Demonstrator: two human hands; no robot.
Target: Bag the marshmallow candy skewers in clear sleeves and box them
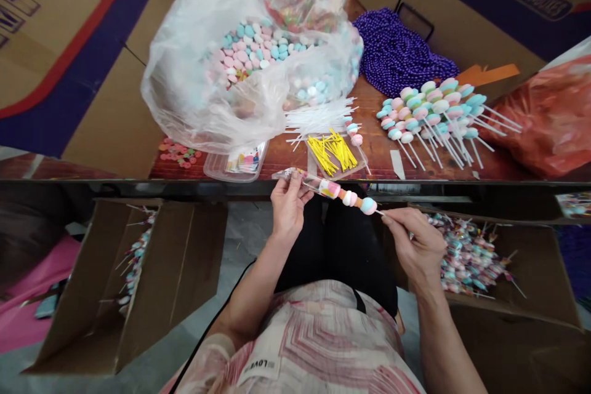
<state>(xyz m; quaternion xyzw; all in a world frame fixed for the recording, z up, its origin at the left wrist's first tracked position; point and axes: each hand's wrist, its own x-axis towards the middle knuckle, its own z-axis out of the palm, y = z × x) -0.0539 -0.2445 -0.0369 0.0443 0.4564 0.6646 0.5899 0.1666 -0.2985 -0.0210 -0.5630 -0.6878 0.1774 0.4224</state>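
My right hand [418, 243] pinches the white stick of a candy skewer [351, 198], a row of pink, white, blue and orange sweets. The skewer's far end sits inside a clear plastic sleeve [311, 181], while the sweets nearest my right hand are bare. My left hand [289, 206] is closed on the sleeve's other end. Beyond my hands, yellow twist ties [333, 152] lie in a shallow clear tray, with white sticks [318, 117] behind them. One unwrapped skewer [353, 132] rests at that tray's right edge.
A large plastic bag of pastel candies [184, 68] fills the table's middle. Unwrapped skewers [434, 108] are piled right, near purple beads [397, 52] and a red bag [549, 117]. Boxes [170, 271] stand below on both sides; wrapped skewers [475, 255] fill the right one.
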